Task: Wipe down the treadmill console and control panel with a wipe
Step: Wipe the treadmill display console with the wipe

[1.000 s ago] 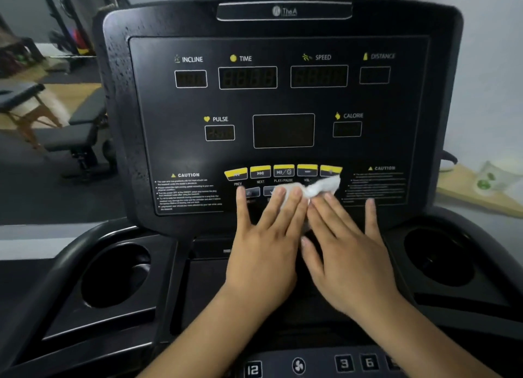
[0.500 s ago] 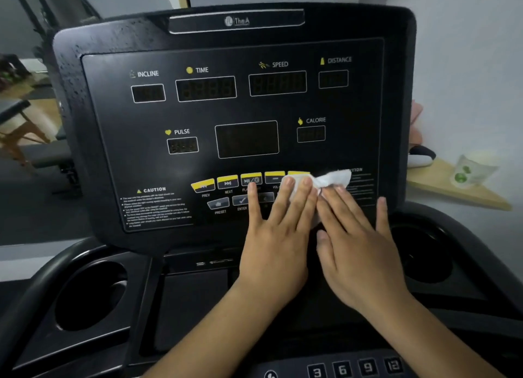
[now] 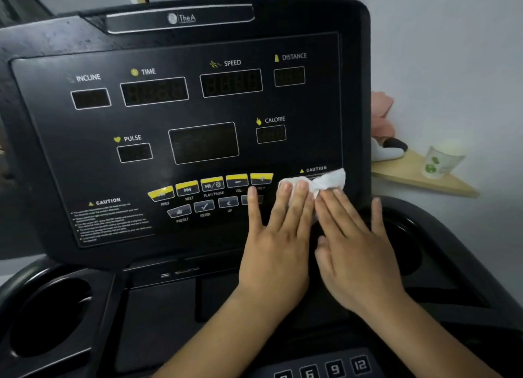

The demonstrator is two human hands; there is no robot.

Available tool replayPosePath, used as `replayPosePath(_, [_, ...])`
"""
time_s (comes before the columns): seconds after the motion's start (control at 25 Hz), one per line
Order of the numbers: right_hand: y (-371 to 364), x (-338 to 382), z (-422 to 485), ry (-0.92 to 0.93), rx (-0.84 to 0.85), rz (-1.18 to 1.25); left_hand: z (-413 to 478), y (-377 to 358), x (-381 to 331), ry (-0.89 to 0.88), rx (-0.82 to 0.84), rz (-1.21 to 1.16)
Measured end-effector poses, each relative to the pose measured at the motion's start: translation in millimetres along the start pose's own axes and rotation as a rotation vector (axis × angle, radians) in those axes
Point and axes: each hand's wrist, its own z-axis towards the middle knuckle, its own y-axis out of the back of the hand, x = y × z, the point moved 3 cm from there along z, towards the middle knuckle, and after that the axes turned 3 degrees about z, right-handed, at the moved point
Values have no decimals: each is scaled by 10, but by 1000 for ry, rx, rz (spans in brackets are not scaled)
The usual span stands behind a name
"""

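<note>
Head view | left hand (image 3: pixel 278 244) and right hand (image 3: pixel 356 253) lie flat, fingers spread, side by side, pressing a white wipe (image 3: pixel 325 181) against the treadmill console (image 3: pixel 198 151) | wipe sits at lower right of the control panel (image 3: pixel 209 196), over the right caution label | paper cup (image 3: pixel 441 159) on a wooden shelf (image 3: pixel 418 176) beyond.

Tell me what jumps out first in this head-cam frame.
Two bare hands lie side by side, flat on the lower right of the black treadmill console: the left hand and the right hand press a crumpled white wipe over the right-hand caution text. Just left of the wipe runs the row of yellow media buttons, the brightest colour on the dark, unlit panel. Off to the right, a paper cup stands on a wooden corner shelf.
</note>
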Motion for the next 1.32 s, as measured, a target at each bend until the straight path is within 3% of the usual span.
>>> replayPosePath(0.12, [-64, -76, -167, -24, 15, 51, -132, -92, -170, -45, 73, -1])
replayPosePath(0.4, [161, -346, 212, -79, -43, 182, 441, 88, -366, -37, 10, 33])
replayPosePath(0.64, [12, -374, -56, -126, -51, 342, 234, -49, -432, -93, 71, 36])
replayPosePath(1.08, [-98, -91, -307, -9, 36, 105, -168, -40, -189, -155, 110, 2])
replayPosePath(1.32, [10, 173, -192, 54, 73, 68, -364, -25, 54, -78, 56, -44])
